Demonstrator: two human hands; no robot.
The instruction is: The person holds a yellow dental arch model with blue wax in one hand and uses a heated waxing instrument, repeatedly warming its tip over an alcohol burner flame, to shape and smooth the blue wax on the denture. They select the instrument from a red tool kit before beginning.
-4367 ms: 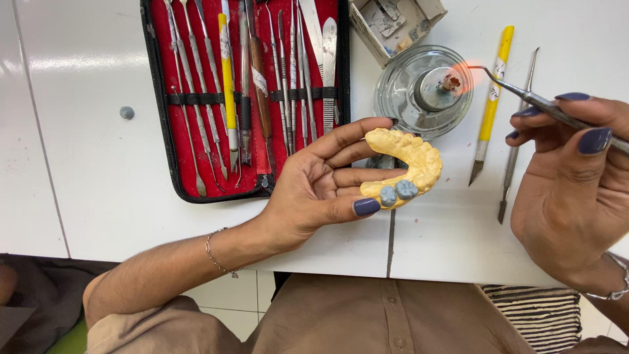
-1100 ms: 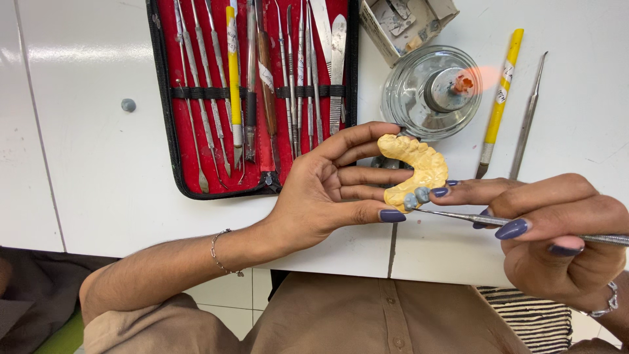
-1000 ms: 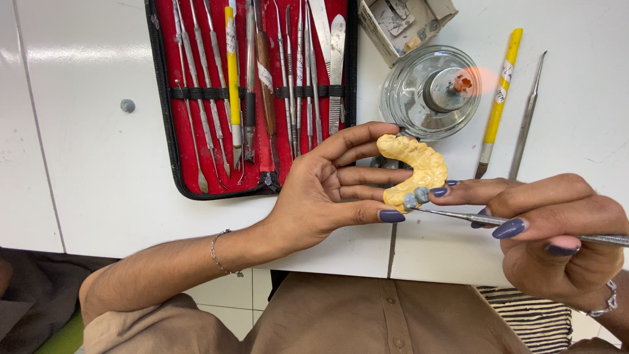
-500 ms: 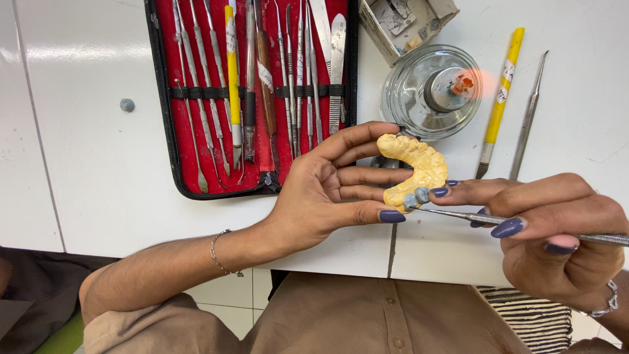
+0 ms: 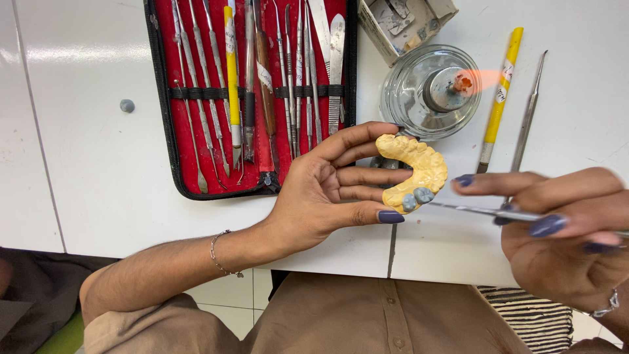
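My left hand [image 5: 321,193] holds a yellow horseshoe-shaped dental cast [image 5: 414,169] between thumb and fingertips, palm up, above the white table's front edge. Two grey wax teeth [image 5: 417,197] sit at the cast's near end. My right hand [image 5: 563,229] grips a thin metal carving tool [image 5: 468,209] like a pen. Its tip points left and lies just right of the grey teeth, very close to them.
A lit glass spirit lamp [image 5: 432,88] with an orange flame [image 5: 481,80] burns behind the cast. An open black case with red lining [image 5: 252,92] holds several metal instruments. A yellow-handled tool [image 5: 499,98], a loose metal instrument [image 5: 527,115] and a small box [image 5: 403,19] lie on the white table [image 5: 78,131].
Earlier my right hand held the tool tip at the lamp flame. It then brought the tip down to the grey teeth on the cast and has now drawn slightly right. The left hand stayed put.
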